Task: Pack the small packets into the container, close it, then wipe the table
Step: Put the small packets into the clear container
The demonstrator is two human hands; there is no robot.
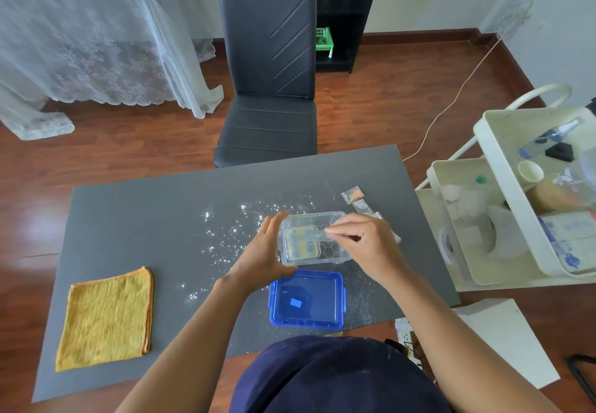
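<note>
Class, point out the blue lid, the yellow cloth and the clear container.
blue lid (306,299), head view, middle of its top.
yellow cloth (106,319), head view, centre of the folded cloth.
clear container (335,219), head view, far rim.

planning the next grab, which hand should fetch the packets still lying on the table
Right. The loose packets lie beyond the clear container on its right side, nearest the right hand, though it first must drop the packet it pinches. The left hand steadies the container's left wall.
</note>
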